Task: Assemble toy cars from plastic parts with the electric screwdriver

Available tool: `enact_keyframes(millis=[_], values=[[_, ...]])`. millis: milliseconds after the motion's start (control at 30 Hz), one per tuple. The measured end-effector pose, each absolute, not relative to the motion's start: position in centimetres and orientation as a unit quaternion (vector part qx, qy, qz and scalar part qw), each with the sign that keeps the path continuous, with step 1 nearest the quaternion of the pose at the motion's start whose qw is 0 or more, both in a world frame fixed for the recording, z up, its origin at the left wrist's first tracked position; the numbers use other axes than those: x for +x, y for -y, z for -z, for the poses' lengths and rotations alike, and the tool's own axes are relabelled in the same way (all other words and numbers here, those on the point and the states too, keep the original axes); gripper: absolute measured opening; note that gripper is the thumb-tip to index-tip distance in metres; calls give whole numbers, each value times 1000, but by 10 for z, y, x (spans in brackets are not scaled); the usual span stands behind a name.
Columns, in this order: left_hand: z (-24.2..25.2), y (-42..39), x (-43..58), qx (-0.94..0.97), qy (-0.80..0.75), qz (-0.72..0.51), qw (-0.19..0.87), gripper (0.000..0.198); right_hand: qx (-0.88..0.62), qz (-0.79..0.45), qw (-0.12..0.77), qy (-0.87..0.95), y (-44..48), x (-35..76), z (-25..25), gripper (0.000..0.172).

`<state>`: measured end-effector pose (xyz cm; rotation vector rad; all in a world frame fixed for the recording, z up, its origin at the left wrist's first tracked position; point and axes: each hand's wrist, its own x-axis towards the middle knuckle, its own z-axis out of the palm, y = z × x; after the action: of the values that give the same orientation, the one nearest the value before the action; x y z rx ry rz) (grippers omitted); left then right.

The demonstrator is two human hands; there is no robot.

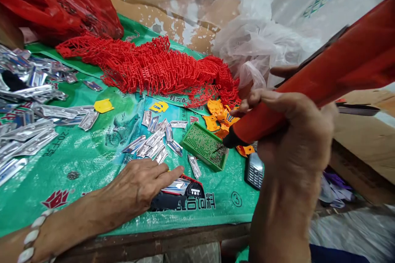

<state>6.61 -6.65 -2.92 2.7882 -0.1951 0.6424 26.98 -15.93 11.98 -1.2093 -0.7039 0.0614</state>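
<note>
My right hand [288, 131] is wrapped round a red electric screwdriver [265, 121] with a black nose. Its thin bit points down into a green screw tray [189, 148], among the small screws at the near end. My left hand [143, 181], with a beaded bracelet at the wrist, grips a black plastic assembly [175, 199] near the table's front edge. A silver sheet piece and red edging show on top of that assembly; its left part is hidden under my fingers. Loose silver pieces [154, 144] lie just beyond my left hand.
A long heap of red plastic frames [148, 65] stretches across the back. Many silver strips [31, 135] are piled at left, below a red bag [61, 4]. Orange parts [217, 111] and a keypad phone [255, 170] lie right of the tray. Yellow pieces [104, 106] rest on the green sheet.
</note>
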Motion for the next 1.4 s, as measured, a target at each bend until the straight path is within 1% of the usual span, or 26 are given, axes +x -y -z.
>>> enact_keyframes(millis=[100, 200, 300, 367, 567, 733, 867, 1000, 1067, 1300, 1400], values=[[35, 67, 65, 967, 51, -208, 140, 72, -525, -14, 793, 309, 153, 268, -102, 32], [37, 66, 65, 966, 49, -210, 140, 71, -515, -8, 786, 342, 150, 265, -89, 34], [35, 66, 65, 965, 53, -214, 140, 67, -498, -45, 787, 360, 148, 264, -81, 21], [34, 66, 64, 969, 51, -197, 143, 66, -494, -52, 788, 363, 148, 264, -78, 18], [31, 67, 61, 969, 50, -192, 148, 69, -520, -49, 776, 354, 147, 266, -70, 20], [22, 62, 63, 969, 77, -192, 135, 62, -524, -42, 777, 346, 146, 267, -66, 22], [20, 63, 63, 968, 77, -199, 133, 56, -539, -41, 770, 340, 146, 268, -63, 28], [21, 66, 63, 970, 59, -198, 128, 52, -535, -51, 766, 353, 145, 268, -62, 21], [22, 67, 63, 970, 52, -196, 134, 53, -529, -62, 770, 351, 144, 269, -61, 22], [22, 65, 61, 970, 57, -193, 139, 59, -519, -74, 781, 339, 143, 272, -61, 34], [23, 63, 59, 969, 66, -193, 139, 64, -526, -73, 780, 332, 143, 271, -62, 34]])
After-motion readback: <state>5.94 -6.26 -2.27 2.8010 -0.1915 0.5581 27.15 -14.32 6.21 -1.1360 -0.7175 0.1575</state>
